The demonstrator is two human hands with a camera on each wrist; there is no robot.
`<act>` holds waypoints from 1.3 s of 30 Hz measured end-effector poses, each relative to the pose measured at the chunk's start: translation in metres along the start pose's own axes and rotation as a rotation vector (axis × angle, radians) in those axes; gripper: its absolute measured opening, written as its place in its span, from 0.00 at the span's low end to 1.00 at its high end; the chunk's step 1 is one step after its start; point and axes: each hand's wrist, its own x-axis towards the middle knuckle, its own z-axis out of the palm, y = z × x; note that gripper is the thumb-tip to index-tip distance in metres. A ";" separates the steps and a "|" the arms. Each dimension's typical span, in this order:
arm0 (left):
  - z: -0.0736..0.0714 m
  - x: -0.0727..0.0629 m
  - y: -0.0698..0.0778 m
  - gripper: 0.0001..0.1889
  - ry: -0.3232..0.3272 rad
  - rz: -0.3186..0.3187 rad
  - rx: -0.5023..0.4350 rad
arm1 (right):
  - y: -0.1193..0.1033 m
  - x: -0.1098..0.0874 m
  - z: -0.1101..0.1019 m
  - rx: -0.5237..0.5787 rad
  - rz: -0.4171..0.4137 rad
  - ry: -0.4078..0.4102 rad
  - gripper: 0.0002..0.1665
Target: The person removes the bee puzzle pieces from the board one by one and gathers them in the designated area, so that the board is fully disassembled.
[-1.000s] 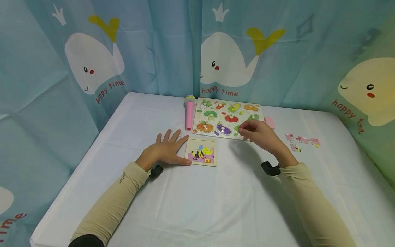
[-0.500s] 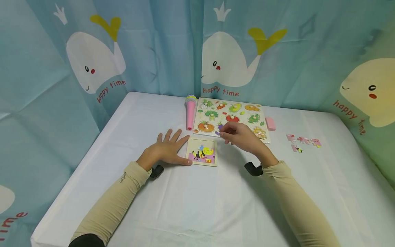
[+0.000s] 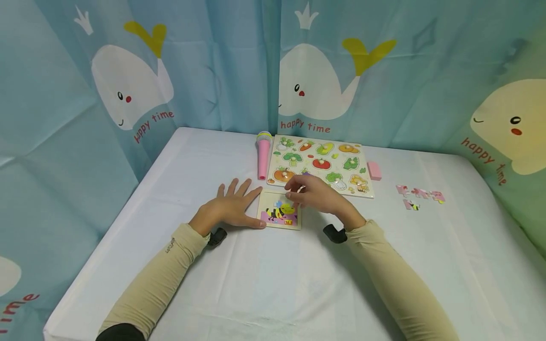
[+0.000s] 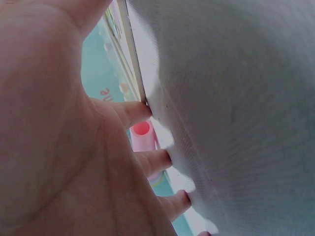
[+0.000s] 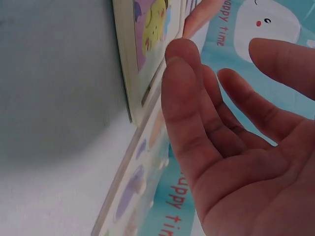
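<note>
A small square wooden jigsaw puzzle (image 3: 268, 198) lies mid-table, with a yellow-and-black bee picture partly filled in its frame. My left hand (image 3: 228, 207) rests on the table with fingers spread, index fingertip and thumb against the frame's left side. In the left wrist view, fingertips press the cloth beside the wooden edge (image 4: 134, 54). My right hand (image 3: 315, 195) hovers over the puzzle's upper right corner. In the right wrist view, its thumb (image 5: 184, 113) and index fingertip meet while the other fingers curl loosely; I cannot tell whether a piece sits between them.
Behind the puzzle lies a vegetable peg board (image 3: 341, 163), a pink toy microphone (image 3: 263, 158) on its left and a pink block (image 3: 374, 171) on its right. Several loose jigsaw pieces (image 3: 420, 193) lie farther right. A whale-print curtain (image 3: 239, 71) surrounds the table's back and sides.
My right hand has moved left from above the peg board's front right to the bee puzzle's upper right corner. My left hand stays at the frame.
</note>
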 end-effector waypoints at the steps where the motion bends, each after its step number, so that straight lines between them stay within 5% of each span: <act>1: 0.000 0.000 0.000 0.58 0.000 0.001 0.000 | 0.000 0.001 0.001 -0.004 -0.001 -0.011 0.13; 23: -0.002 -0.002 -0.002 0.58 0.000 0.008 -0.002 | -0.012 0.021 0.023 -0.318 0.044 -0.115 0.12; 39: -0.001 -0.001 0.000 0.57 -0.002 0.011 0.020 | -0.017 0.023 0.027 -0.347 0.121 -0.099 0.11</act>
